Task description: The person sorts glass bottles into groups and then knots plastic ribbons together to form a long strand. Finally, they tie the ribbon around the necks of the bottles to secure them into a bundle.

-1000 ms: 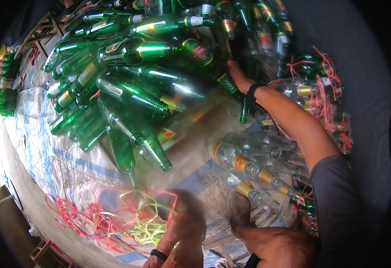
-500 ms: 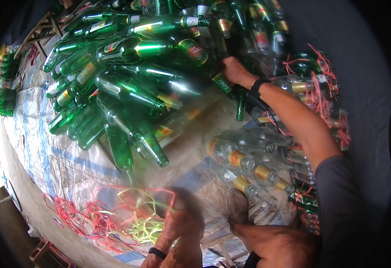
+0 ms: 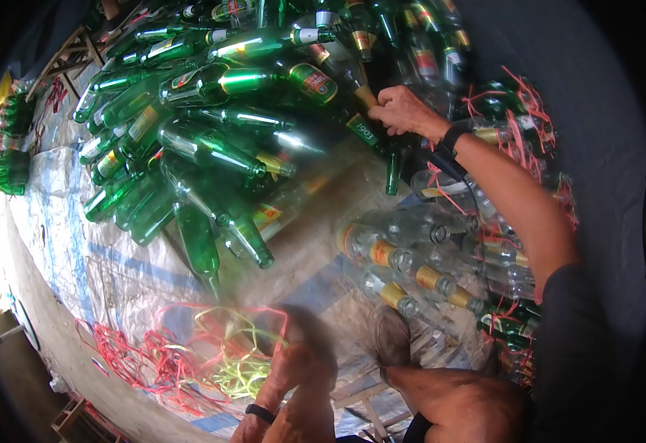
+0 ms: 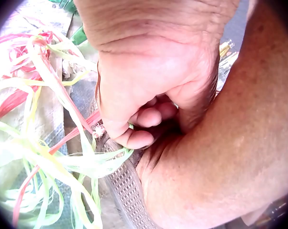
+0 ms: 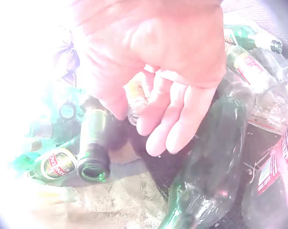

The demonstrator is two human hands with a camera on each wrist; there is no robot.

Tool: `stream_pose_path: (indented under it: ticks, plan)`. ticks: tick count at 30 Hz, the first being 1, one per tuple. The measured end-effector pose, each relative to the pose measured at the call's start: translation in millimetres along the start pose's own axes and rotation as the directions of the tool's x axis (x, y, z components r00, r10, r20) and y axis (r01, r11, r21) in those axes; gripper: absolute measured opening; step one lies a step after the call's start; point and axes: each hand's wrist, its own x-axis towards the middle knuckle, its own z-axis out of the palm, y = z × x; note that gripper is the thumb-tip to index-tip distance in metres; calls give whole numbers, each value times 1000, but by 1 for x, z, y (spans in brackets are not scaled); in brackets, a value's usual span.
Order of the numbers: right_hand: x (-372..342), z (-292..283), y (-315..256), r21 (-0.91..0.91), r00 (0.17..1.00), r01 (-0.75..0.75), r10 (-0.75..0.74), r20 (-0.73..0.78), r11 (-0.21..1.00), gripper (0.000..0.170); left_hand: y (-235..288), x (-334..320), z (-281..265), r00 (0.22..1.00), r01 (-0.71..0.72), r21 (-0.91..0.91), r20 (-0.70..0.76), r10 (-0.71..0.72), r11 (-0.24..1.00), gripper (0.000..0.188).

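Beside the pile of green bottles (image 3: pixel 208 148), the right hand (image 3: pixel 409 111) gripped a gold-necked bottle (image 3: pixel 365 97), whose body the hand mostly hid in the washed-out right wrist view. Well apart, just above a brown mesh shoe (image 4: pixel 127 188), the left hand (image 4: pixel 151 81) pinched a pale green strand (image 4: pixel 113 161), its far end lost in a tangle.

dark grey sleeve (image 3: pixel 577 314) | black right wristband (image 3: pixel 453 137) | black left wristband (image 3: pixel 260 413) | brown mesh shoe (image 4: pixel 127 188)
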Motion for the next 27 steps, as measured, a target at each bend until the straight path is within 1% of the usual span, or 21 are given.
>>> stream_pose_path:
  ticks: [1,5,7,8,10,11,12,13,14,15,16,17,18,20,21,22,23,24,25,27]
  plan:
    - [-3,-2,-3,-34,1000,0,0,-3,999,27,2,0,-1,1000,1,1,1,-1,1000,14]
    - [-10,-9,-7,-65,999,20,-23,-46,998,28,4,1,-3,1000,1,-14,-2,-1,1000,13]
    - [-6,-12,0,-126,985,139,-150,-83,982,28,1,2,-2,1000,-3,-8,0,3,1000,13]
    - [-4,-14,4,-124,986,136,-147,-83,983,28,-3,2,-1,1000,-29,-1,-4,29,1000,13]
    - [-9,-18,2,-237,967,186,-220,-126,954,28,4,-1,-2,999,-48,6,-3,48,999,14]
    - [-13,-18,1,-236,968,183,-216,-125,954,28,9,-2,-3,1000,-3,-96,-9,2,995,14]
    - [-17,-19,-2,-199,968,181,-211,-139,963,28,14,-1,-5,999,40,-198,-14,-44,979,14]
    - [-20,-20,-5,-163,967,180,-205,-154,970,27,16,0,-6,999,40,-198,-13,-44,979,14]
    - [-24,-20,-8,-88,973,156,-168,-156,984,26,16,0,-6,1000,7,-111,-24,-10,994,14]
    - [-25,-19,-7,-87,973,156,-168,-155,984,26,16,0,-7,999,-26,-23,-33,25,999,14]
    - [-25,-19,-6,-34,970,152,-156,-188,988,25,16,-1,-7,999,-26,-23,-33,25,999,14]
    - [-25,-19,-5,18,965,151,-143,-221,988,24,16,0,-6,999,-27,-72,-39,24,997,14]
    - [-25,-20,-6,18,964,152,-144,-222,988,24,16,0,-6,999,-29,-120,-45,24,992,15]
    - [-27,-21,-9,113,935,177,-131,-330,978,24,17,0,-7,998,-43,-148,-46,36,988,15]
    - [-25,-22,-7,113,934,178,-132,-332,978,24,17,-1,-7,998,-54,-177,-46,47,983,16]
    - [-21,-24,-7,132,922,216,-157,-354,968,24,16,-1,-5,998,-57,-175,-47,49,983,16]
    - [-19,-25,-5,151,909,252,-181,-376,956,24,15,-1,-4,999,-7,-276,-39,-3,961,18]
    - [-20,-25,-7,175,896,286,-198,-397,942,28,14,-2,-2,998,42,-373,-25,-56,927,21]
    - [-21,-26,-10,175,895,287,-199,-398,942,28,13,-2,-1,998,41,-371,-26,-54,928,21]
    - [-22,-28,-13,236,914,268,-169,-369,934,34,10,-2,-1,1000,8,-311,-24,-17,950,26]
